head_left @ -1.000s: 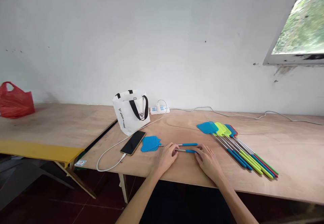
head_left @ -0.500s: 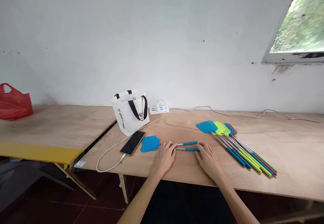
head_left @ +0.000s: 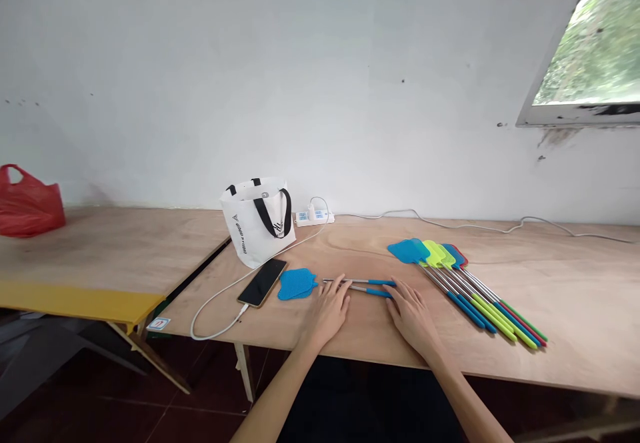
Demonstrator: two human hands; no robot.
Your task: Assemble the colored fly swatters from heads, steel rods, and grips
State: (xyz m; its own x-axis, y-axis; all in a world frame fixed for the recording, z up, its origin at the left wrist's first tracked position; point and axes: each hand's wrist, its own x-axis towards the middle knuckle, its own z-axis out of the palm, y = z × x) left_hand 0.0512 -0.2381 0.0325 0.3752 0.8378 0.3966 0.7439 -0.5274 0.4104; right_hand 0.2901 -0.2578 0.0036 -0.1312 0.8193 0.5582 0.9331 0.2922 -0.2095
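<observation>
Two metal rods with blue handles [head_left: 377, 291] lie side by side on the wooden table in front of me. My left hand [head_left: 327, 306] rests palm down with its fingers laid out over the metal part of the rods. At the other end, my right hand [head_left: 409, 309] lies flat, fingertips touching the ends of the blue handles. Just left of my left hand are blue fly swatter heads [head_left: 297, 284], stacked on each other. To the right of my right hand lies a row of fly swatters [head_left: 463, 289] with blue, yellow-green, red and green handles.
A smartphone [head_left: 263, 283] with a white charging cable [head_left: 210, 303] lies at the left, before a white tote bag [head_left: 257, 226]. A power strip [head_left: 315, 217] sits against the wall. On the neighbouring table [head_left: 100, 249] stands a red plastic bag [head_left: 30, 204].
The upper rod has straightened beside the lower one. Its metal tip now shows past my left fingers, and its handle end reaches my right fingertips. Both hands have shifted only slightly.
</observation>
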